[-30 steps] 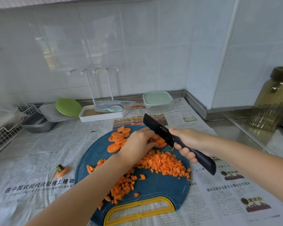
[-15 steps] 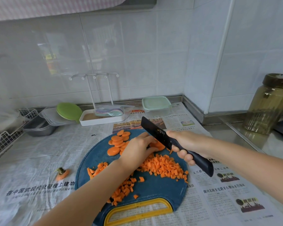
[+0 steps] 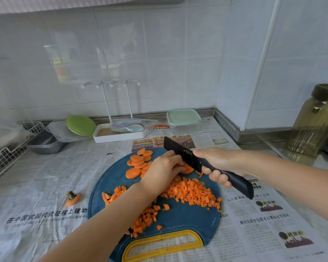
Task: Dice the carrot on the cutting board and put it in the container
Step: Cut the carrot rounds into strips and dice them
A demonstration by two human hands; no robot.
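A round blue cutting board [image 3: 180, 219] with a yellow handle lies on newspaper. Orange carrot slices [image 3: 137, 164] are piled at its far side, and diced carrot [image 3: 190, 192] is spread across its middle and left. My left hand [image 3: 164, 170] has its fingers curled down on a few carrot slices [image 3: 187, 170] beside the blade. My right hand [image 3: 219, 164] grips the handle of a black knife [image 3: 182, 153], whose blade is angled down against those slices. A clear container with a pale green lid [image 3: 184, 120] stands shut behind the board.
A carrot top [image 3: 72, 198] lies on the newspaper left of the board. At the back stand a white rack tray [image 3: 119, 135], a green lid [image 3: 80, 124], metal trays [image 3: 44, 143] and a wire basket [image 3: 6, 159]. A tall olive glass jar [image 3: 316, 121] stands at right.
The camera view has tilted up a little. Both hands stay at the slices, with the knife blade working slightly lower against them.
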